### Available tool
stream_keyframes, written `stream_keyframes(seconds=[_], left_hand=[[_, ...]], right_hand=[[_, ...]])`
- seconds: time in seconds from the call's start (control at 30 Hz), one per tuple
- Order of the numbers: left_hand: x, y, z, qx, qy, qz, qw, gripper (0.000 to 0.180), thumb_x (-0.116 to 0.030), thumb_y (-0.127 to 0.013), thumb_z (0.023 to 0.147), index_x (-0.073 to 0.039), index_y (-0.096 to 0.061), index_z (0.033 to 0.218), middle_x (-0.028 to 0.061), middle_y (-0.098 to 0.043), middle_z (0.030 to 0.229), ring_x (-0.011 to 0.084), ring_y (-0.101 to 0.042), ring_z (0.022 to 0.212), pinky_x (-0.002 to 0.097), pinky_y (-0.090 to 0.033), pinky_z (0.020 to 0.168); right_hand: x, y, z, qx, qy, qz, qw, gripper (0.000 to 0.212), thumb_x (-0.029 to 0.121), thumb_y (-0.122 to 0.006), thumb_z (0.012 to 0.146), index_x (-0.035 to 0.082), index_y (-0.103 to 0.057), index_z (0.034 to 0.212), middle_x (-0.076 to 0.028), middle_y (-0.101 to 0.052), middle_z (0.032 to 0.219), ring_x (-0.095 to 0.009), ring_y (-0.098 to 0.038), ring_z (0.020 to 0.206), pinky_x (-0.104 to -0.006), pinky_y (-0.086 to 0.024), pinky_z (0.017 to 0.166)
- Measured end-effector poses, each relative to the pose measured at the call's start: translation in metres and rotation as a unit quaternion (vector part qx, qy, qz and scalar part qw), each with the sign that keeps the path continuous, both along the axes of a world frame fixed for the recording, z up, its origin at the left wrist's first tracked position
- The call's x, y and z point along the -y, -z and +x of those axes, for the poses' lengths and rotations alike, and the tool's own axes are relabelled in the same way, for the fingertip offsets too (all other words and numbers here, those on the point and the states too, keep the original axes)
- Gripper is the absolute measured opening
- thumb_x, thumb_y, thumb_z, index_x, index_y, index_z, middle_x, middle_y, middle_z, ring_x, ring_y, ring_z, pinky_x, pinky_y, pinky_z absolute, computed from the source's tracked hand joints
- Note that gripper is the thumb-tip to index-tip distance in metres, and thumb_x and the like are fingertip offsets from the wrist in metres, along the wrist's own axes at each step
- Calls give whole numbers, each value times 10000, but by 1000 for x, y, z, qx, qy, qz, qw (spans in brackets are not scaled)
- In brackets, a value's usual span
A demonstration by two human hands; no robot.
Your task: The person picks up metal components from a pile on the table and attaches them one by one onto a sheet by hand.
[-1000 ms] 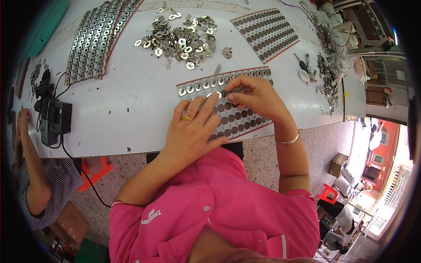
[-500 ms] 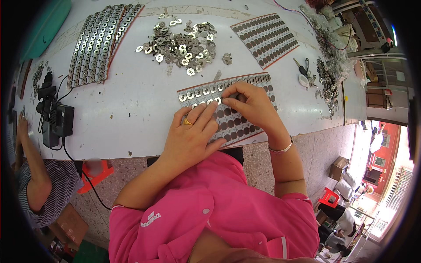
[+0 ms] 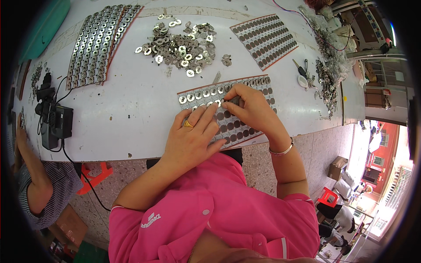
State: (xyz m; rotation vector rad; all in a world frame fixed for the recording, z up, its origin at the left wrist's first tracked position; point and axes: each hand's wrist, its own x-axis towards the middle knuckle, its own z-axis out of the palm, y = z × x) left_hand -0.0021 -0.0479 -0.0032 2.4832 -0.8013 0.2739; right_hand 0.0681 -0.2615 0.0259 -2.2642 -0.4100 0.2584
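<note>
A panel of dark round discs (image 3: 239,124) lies in front of me, edged with red-brown strips. Shiny metal pieces with central holes (image 3: 197,94) sit along its top row and part of the second. My left hand (image 3: 193,131) rests flat across the panel's left side, fingers stretched out toward the second row, a gold ring on one finger. Just right of those fingertips, my right hand (image 3: 247,106) is closed in a pinch over the second row. Whatever its fingertips hold is too small and covered to name.
Loose metal pieces (image 3: 182,48) form a pile beyond the panel. Filled panels (image 3: 94,46) lie far left, another disc panel (image 3: 264,40) far right. A screwdriver (image 3: 300,67), a white scoop-like item (image 3: 302,81) and a black power adapter (image 3: 59,122) are also on the table. Another person's arm (image 3: 33,162) shows at left.
My right hand has shifted very slightly along the second row, its fingers still pinched. My left hand stays nearly in place on the panel.
</note>
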Motion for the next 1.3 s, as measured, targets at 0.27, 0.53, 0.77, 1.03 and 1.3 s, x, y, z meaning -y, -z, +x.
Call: stream_keyframes(seconds=[0.27, 0.53, 0.77, 1.03, 1.3], left_hand=[[-2, 2, 2, -5, -6, -13, 1000, 455, -439, -763, 828, -59, -640, 1045, 58, -553, 1482, 228, -530, 1273, 437, -374, 1080], [-3, -1, 1, -6, -2, -6, 1000, 459, -425, -761, 836, -51, -645, 1078, 53, -550, 1489, 226, -524, 1277, 434, -369, 1085], [-3, -2, 0, -13, -3, -9, 1000, 476, -420, -753, 853, -52, -648, 1136, 53, -560, 1479, 226, -534, 1266, 436, -362, 1092], [0, -5, 2, -17, -8, -4, 1000, 542, -433, -754, 843, -51, -653, 1214, 56, -555, 1476, 239, -535, 1259, 469, -353, 1090], [11, -5, 8, 17, -1, 2, 1000, 467, -368, -789, 797, -75, -637, 1128, 76, -568, 1402, 221, -519, 1256, 480, -362, 1084]], right_hand=[[-3, -14, 4, -72, 36, -31, 996, 192, 89, -730, 870, 20, -655, 1033, -134, -670, 904, -322, -645, 793, -384, -514, 710], [-12, 6, 59, 378, -33, -206, 902, 414, -2, -625, 790, 86, -658, 1193, -67, -708, 1036, -247, -627, 943, -358, -564, 796], [3, 4, 72, 104, 58, 103, 988, 247, 31, -644, 942, 26, -677, 1187, -46, -707, 1002, -159, -679, 870, -290, -576, 746], [22, -24, 32, -257, -4, 191, 948, 218, 17, -610, 939, 26, -640, 1155, -12, -658, 886, -57, -609, 719, -214, -516, 624], [5, -13, 16, -76, -16, 26, 997, 204, -3, -699, 876, 14, -662, 1076, -29, -686, 892, -54, -621, 745, -222, -511, 650]])
